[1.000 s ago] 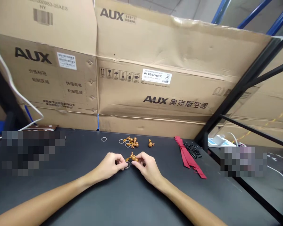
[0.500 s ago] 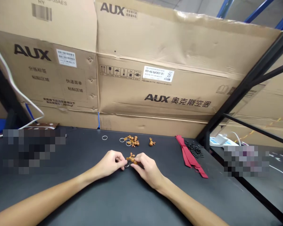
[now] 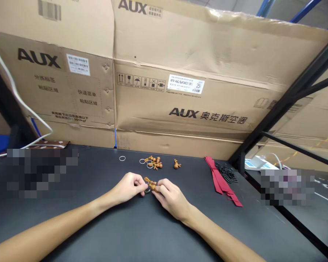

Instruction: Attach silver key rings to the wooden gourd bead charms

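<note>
Over the middle of the dark table [image 3: 106, 229], my right hand [image 3: 171, 198] pinches a small brown gourd-shaped pendant [image 3: 153, 185] with an orange cord loop. My left hand [image 3: 131, 188] is closed on a metal key ring [image 3: 148, 190], which touches the cord side of the pendant; I cannot tell whether the ring is threaded through the cord. Just beyond my hands lie gourd pendants with rings [image 3: 157, 165], grouped together. A single gourd pendant [image 3: 176, 165] sits to their right, and a loose key ring [image 3: 122, 158] to their left.
Red fabric strips [image 3: 221, 182] lie at the right beside a pile of black clips or straps [image 3: 228, 173]. Tall cardboard [image 3: 180, 127] stands along the back edge. A black metal frame [image 3: 278, 105] slants up at the right, and a white cable [image 3: 22, 102] hangs at the left.
The pendant has turned in my right fingers, so its cord loop now points up and left toward the ring. My left hand has barely moved.
</note>
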Motion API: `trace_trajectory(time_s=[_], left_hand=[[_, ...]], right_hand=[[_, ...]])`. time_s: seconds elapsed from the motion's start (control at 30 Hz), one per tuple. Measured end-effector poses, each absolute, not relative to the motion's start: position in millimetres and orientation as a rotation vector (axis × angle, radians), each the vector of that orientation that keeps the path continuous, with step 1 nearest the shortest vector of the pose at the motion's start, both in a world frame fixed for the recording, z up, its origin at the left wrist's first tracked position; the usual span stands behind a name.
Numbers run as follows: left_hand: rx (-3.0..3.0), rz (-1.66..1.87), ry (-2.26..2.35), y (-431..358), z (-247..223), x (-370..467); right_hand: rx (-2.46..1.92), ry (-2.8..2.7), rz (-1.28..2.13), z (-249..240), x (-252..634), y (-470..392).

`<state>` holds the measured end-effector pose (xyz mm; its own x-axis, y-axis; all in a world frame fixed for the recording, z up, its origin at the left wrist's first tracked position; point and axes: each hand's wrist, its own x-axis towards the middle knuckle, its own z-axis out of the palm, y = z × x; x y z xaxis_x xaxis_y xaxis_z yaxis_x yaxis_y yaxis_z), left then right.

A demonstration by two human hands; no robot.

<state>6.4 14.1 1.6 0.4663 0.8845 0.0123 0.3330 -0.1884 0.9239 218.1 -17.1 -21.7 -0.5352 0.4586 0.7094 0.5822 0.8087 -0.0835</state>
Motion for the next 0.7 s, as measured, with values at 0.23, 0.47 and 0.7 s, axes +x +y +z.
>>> trace_trajectory(time_s=[0.23,0.47,0.7], left_hand=[[1.755,0.708,1.053,14.0,1.7,6.1],[1.758,0.706,1.058,14.1,3.7,6.2],[1.813,0.719,1.062,14.1,4.8,3.1]], right_hand=[[-0.756,-2.231,-0.222,-19.7,217.5,-17.7],[-0.749,-2.227,-0.183,-17.8,217.0,-19.7],[-0.89,-2.201,0.109,-20.3,220.4,-17.6]])
